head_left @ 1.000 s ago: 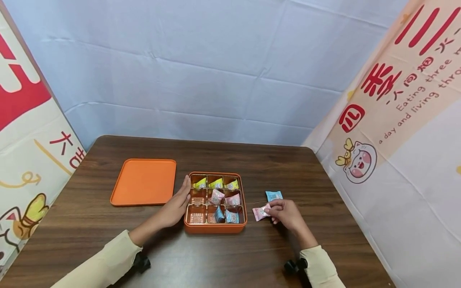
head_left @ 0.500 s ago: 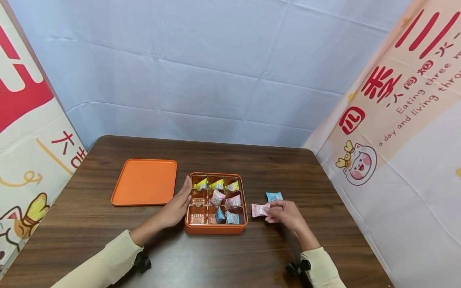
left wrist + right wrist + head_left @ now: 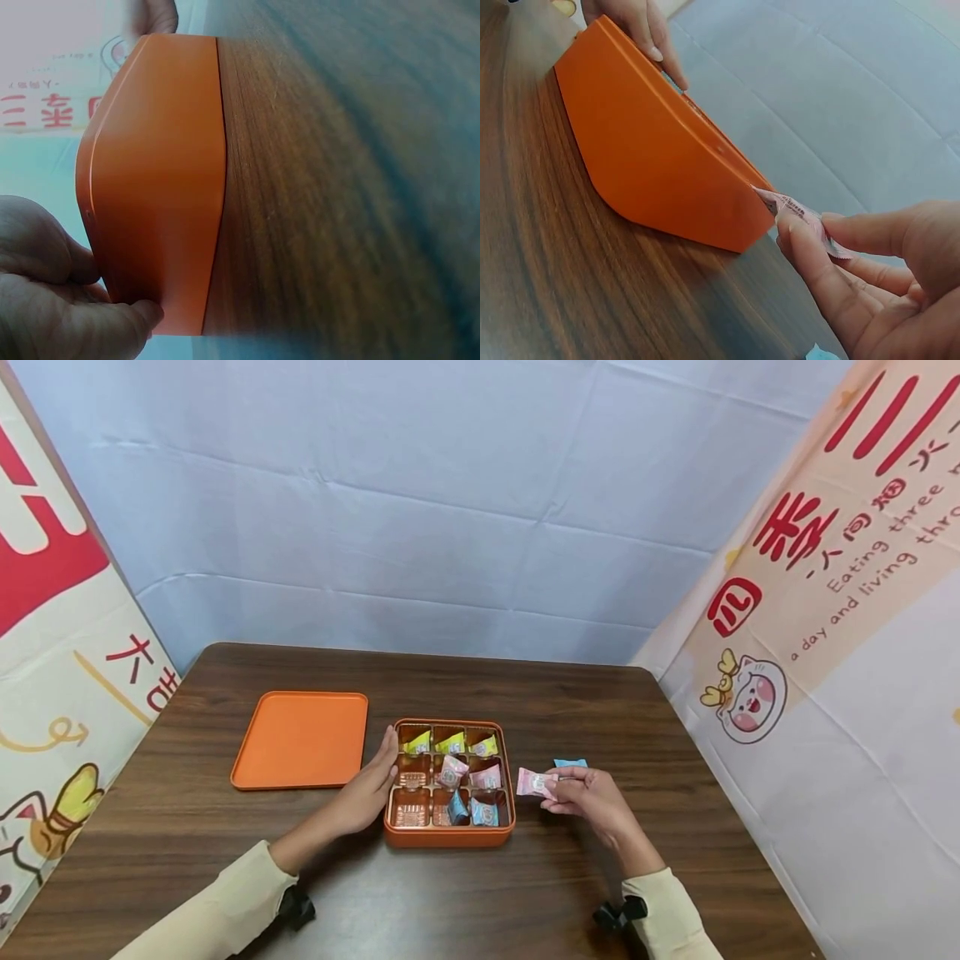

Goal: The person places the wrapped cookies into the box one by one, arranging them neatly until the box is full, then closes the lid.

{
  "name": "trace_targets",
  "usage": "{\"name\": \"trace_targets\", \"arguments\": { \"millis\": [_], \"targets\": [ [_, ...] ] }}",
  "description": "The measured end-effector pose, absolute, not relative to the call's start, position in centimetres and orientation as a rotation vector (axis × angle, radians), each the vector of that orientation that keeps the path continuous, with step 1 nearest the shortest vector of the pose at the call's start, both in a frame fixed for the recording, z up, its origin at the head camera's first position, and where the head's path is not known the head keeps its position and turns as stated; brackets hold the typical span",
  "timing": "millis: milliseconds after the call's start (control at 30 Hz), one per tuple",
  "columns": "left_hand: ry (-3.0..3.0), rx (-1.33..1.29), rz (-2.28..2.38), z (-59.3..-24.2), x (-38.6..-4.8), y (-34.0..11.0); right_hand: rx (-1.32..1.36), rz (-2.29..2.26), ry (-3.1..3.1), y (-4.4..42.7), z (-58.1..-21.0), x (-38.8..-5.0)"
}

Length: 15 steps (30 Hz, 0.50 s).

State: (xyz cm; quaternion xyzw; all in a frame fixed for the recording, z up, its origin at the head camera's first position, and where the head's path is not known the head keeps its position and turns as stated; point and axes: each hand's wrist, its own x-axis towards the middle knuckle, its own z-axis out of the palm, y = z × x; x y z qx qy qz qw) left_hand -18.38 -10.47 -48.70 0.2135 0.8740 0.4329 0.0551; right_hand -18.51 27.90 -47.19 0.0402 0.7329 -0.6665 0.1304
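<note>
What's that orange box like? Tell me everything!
The box is orange, squarish and smooth, with rounded corners, maybe plastic or metal. It sits flat and open on the table. Of nine compartments, three hold yellow sweets, two pink ones, two blue ones; two look empty. The left hand touches its left side.

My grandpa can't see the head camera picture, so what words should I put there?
A right hand pinches a pink packet beside an open orange box of yellow, pink and blue packets, while the left hand rests against the box's other side. An orange lid lies left of it on the brown table.
</note>
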Motion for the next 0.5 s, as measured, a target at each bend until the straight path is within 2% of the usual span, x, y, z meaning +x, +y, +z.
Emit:
{"name": "trace_targets", "arguments": {
  "millis": [500],
  "targets": [
    [2.650, 0.652, 1.328, -48.75, -18.41, -10.52, 0.042, -2.009, 1.997, 27.36, -46.97, -18.97]
  ]
}}
